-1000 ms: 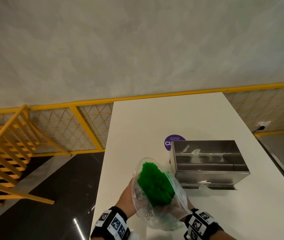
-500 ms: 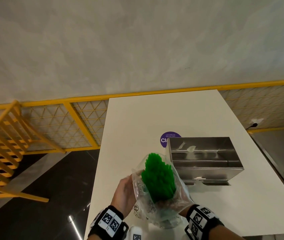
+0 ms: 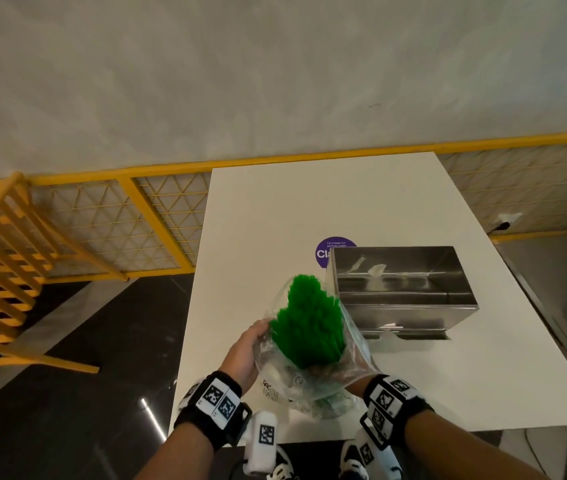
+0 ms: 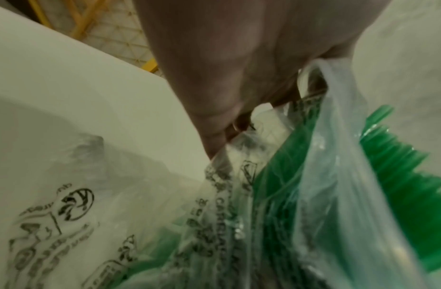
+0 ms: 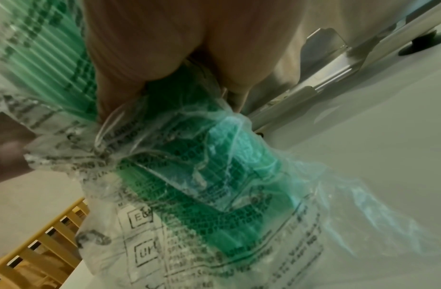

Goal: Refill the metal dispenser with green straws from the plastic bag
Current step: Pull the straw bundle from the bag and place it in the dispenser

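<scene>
A clear printed plastic bag [image 3: 304, 386] full of green straws [image 3: 308, 323] is held upright above the near part of the white table [image 3: 275, 209]. The straws' ends stick out of the bag's open mouth. My left hand [image 3: 245, 351] pinches the bag's left side [image 4: 222, 162]. My right hand [image 3: 358, 372] grips the bundle through the plastic [image 5: 180, 121]; its fingers are mostly hidden behind the bag. The metal dispenser [image 3: 401, 289] stands open-topped just right of the bag, and looks empty of straws.
A purple round sticker [image 3: 327, 249] lies on the table behind the dispenser. A yellow mesh railing [image 3: 157, 216] runs along the table's far and left side, with a yellow rack [image 3: 1, 258] at the left. Dark floor lies below.
The bag has come up more upright, and more of the straws' length shows out of its mouth. Both hands keep their hold.
</scene>
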